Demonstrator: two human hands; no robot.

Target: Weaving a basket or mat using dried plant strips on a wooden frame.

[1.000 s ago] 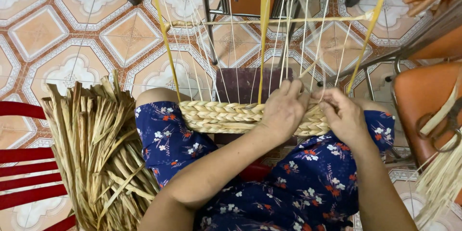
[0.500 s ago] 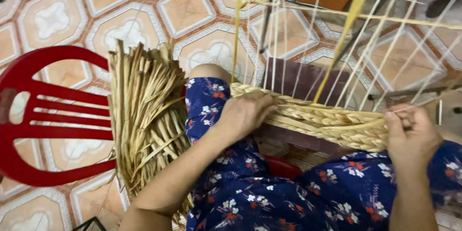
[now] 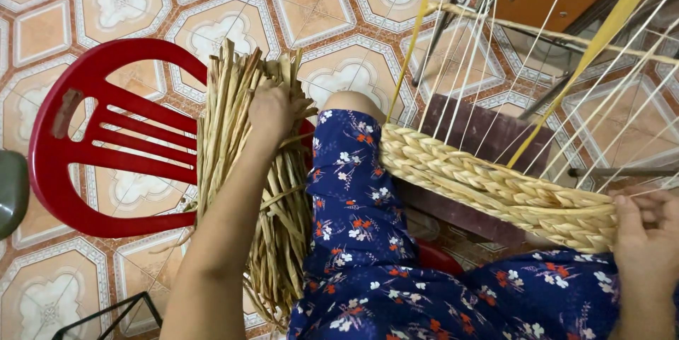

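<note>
A red plastic chair (image 3: 106, 135) is seen at far left; against it a bundle of dried reed strands (image 3: 254, 191) is stood, its long axis running near-upright in the frame. The left hand (image 3: 272, 110) is laid on the bundle's upper end, fingers curled into the strands — the nearer hand by far. Well apart at right, the woven braid band (image 3: 495, 188) is pinched at its end by the right hand (image 3: 647, 241).
</note>
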